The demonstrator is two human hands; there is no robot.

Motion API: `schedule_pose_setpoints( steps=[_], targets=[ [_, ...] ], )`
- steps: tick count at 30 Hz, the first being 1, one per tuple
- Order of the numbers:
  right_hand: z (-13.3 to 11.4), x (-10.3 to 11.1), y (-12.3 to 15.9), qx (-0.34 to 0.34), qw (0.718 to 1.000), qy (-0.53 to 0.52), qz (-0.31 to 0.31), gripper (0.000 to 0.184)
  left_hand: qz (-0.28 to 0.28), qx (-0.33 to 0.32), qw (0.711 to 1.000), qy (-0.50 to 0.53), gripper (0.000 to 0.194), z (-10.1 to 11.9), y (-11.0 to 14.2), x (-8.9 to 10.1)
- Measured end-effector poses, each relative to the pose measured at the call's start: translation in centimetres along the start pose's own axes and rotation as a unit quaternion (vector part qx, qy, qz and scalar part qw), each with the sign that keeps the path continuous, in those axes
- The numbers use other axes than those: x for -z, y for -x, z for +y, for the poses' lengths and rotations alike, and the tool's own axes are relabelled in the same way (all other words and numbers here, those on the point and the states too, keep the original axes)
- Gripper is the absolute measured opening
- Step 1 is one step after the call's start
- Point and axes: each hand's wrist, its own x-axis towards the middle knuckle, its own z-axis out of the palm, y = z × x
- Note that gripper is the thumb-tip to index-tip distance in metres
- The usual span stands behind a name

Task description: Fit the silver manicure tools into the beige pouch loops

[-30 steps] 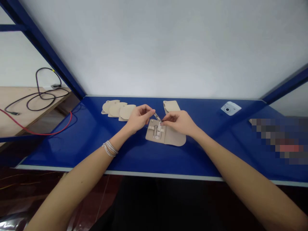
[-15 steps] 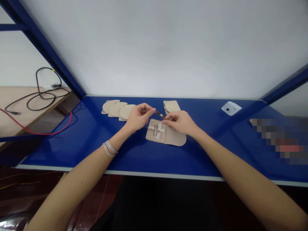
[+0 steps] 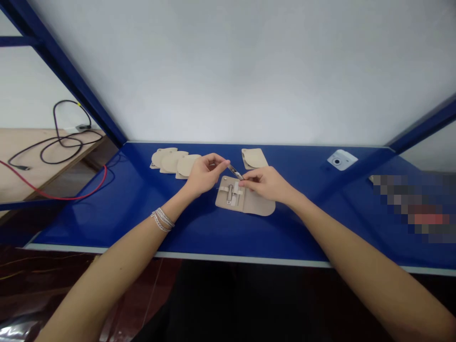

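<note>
Between my two hands, just above an open beige manicure case (image 3: pixel 261 205), is a slim shiny metal nail clipper (image 3: pixel 235 173). My left hand (image 3: pixel 206 175) pinches its upper left end between thumb and fingers. At its lower right end, the thumb and fingers of my right hand (image 3: pixel 265 183) close on it. The case lies flat, its flap spread to the right and partly under my right hand. Small metal tools (image 3: pixel 230 194) sit under straps on its left side, with a pale piece (image 3: pixel 235 187) beside them.
Closed beige cases (image 3: pixel 167 160) overlap in a row at the left on the blue table (image 3: pixel 199 232). Another closed case (image 3: pixel 254 158) lies behind my right hand. A white instant camera (image 3: pixel 342 160) stands far right, near a blurred item (image 3: pixel 420 209). Cables (image 3: pixel 67 142) lie left.
My right hand has lowered slightly, and the nail clipper now tilts more steeply between my hands. My left hand has barely moved.
</note>
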Motion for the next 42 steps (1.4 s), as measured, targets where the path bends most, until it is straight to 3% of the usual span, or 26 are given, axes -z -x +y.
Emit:
schedule_pose_setpoints(
  steps=[4, 9, 15, 18, 23, 27, 34, 37, 42],
  targets=[
    [-0.1, -0.1, 0.0, 0.001, 1.0, 0.002, 0.003, 0.033, -0.002, 0.001, 1.0, 0.001, 0.026, 0.1, -0.1, 0.0],
    [0.3, -0.2, -0.2, -0.02, 0.997, 0.018, 0.069, 0.028, -0.011, -0.004, 1.0, -0.008, 0.026, -0.2, -0.2, 0.2],
    [0.8, -0.1, -0.5, -0.053, 0.993, 0.02, 0.107, 0.023, -0.051, -0.01, 0.998, 0.019, 0.028, -0.3, -0.1, 0.4],
    [1.1, -0.3, -0.4, -0.034, 0.993, 0.024, 0.113, 0.022, -0.073, -0.005, 0.997, 0.03, 0.029, -0.2, -0.2, 0.4],
    [0.9, -0.5, -0.1, 0.055, 0.995, 0.005, 0.082, 0.023, -0.037, 0.0, 0.999, 0.031, 0.029, -0.2, -0.6, 0.8],
    [0.4, -0.6, 0.0, 0.076, 0.994, -0.043, 0.067, 0.022, -0.036, 0.011, 0.998, 0.041, 0.03, -0.2, -0.6, 0.9],
    [-0.5, -0.8, 0.0, 0.048, 0.982, -0.169, 0.067, 0.028, -0.194, 0.067, 0.971, 0.119, 0.038, -0.8, -0.1, 0.2],
    [-0.7, -0.7, 0.0, 0.037, 0.981, -0.176, 0.067, 0.03, -0.19, 0.072, 0.966, 0.158, 0.036, -0.8, 0.1, 0.2],
    [-0.6, -0.5, -0.2, 0.037, 0.981, -0.18, 0.058, 0.031, -0.134, 0.04, 0.979, 0.148, 0.031, -0.6, 0.0, 0.5]
  ],
)
